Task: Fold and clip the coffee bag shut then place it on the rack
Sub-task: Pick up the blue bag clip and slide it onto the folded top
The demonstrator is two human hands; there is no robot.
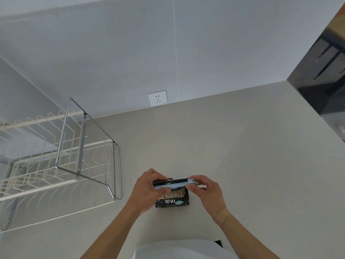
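A small black coffee bag (172, 200) with white and pale blue print stands upright on the beige counter (233, 156). Its top is folded over, and a long pale blue clip (173, 184) lies across the fold. My left hand (147, 187) pinches the left end of the bag top and the clip. My right hand (204, 189) pinches the clip's right end, where its hinge sticks out. Whether the clip is snapped closed I cannot tell. The wire rack (61, 157) stands to the left of the bag, well apart from it.
A wall socket (157, 98) sits just above the counter's back edge. A dark appliance or cabinet (324, 75) fills the far right corner. The rack has a steel frame and white wire shelves, and a white garment shows at the bottom edge.
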